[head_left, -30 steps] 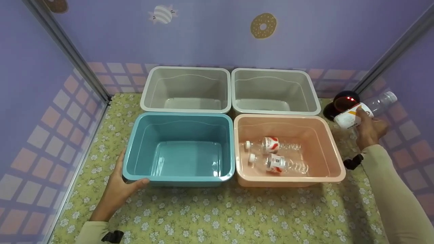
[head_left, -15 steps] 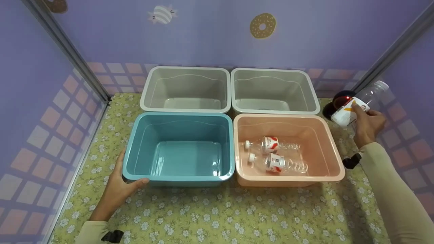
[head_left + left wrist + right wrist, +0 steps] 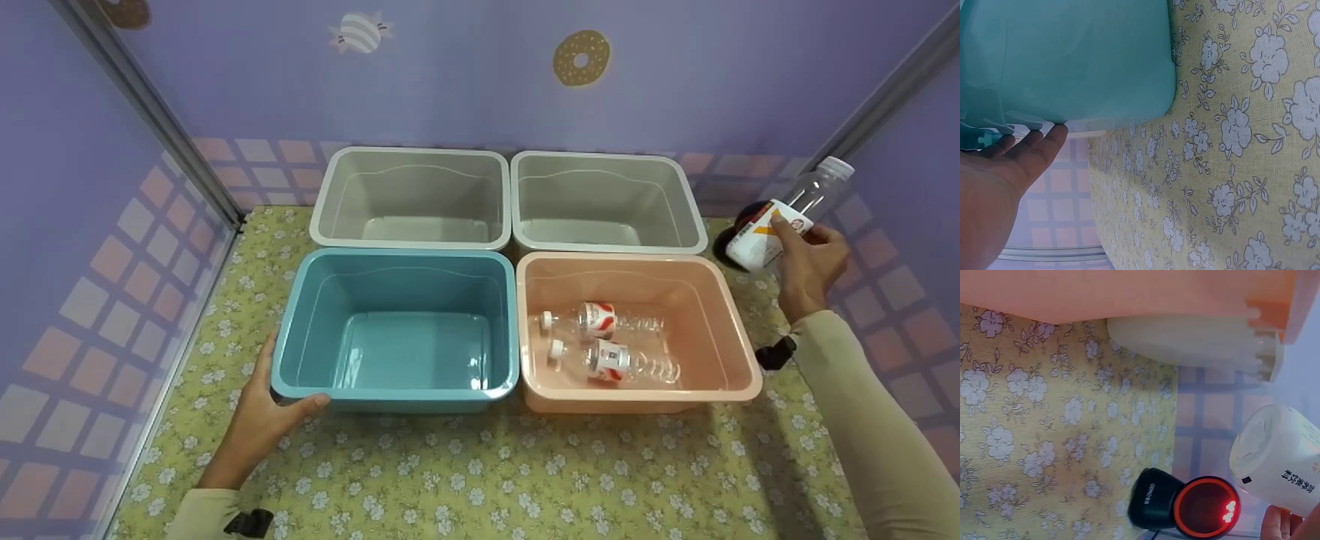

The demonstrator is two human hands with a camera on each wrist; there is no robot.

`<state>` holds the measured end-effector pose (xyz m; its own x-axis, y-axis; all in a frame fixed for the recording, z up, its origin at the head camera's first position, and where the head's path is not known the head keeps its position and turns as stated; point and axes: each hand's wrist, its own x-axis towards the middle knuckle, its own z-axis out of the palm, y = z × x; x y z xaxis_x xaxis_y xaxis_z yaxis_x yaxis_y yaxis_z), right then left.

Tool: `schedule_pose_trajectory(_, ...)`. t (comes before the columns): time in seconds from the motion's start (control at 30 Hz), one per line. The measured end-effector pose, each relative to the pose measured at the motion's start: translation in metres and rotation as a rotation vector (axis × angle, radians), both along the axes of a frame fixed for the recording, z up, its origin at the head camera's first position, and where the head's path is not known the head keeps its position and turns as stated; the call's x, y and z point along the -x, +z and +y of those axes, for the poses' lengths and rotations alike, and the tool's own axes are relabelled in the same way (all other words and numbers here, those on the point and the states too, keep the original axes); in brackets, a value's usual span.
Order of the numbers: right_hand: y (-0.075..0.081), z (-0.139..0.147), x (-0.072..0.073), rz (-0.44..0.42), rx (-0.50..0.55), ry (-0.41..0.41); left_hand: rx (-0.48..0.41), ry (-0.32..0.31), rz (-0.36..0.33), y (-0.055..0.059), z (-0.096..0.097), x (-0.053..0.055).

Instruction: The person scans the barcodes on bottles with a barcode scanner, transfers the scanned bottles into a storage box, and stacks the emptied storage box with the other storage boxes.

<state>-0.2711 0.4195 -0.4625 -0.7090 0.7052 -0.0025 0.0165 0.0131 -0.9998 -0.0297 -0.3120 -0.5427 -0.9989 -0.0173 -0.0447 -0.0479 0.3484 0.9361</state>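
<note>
Right hand point(image 3: 814, 264), at the right of the frame, pinches a tilted white-labelled bottle point(image 3: 757, 244), apparently presenting it to the red-lit scanner point(image 3: 1203, 511); the next move seems to call for a steady hold. Left hand point(image 3: 266, 409) spreads against the blue tub point(image 3: 420, 406), lower left. The peach tub point(image 3: 637, 395), holding two lying bottles point(image 3: 611, 362), has a raised rim blocking low leftward travel; two grey tubs point(image 3: 409, 246) stand behind.
</note>
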Motion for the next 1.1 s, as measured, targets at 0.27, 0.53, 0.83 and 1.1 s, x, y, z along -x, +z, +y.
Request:
schedule_pose_trajectory(0.27,0.018,-0.01,-0.001,0.076,0.039,0.036,-0.008,-0.001,-0.003,0.0,0.0,0.001)
schedule_pose_trajectory(0.53,0.03,-0.021,-0.004,0.136,0.128,0.136,-0.01,0.006,-0.03,0.001,0.0,0.001)
schedule_pose_trajectory(0.83,0.038,-0.027,-0.008,0.122,0.125,0.197,-0.006,0.007,-0.034,0.001,0.0,0.003)
schedule_pose_trajectory(1.1,0.042,-0.032,-0.004,0.145,0.129,0.212,0.001,0.013,-0.043,0.002,0.0,0.005)
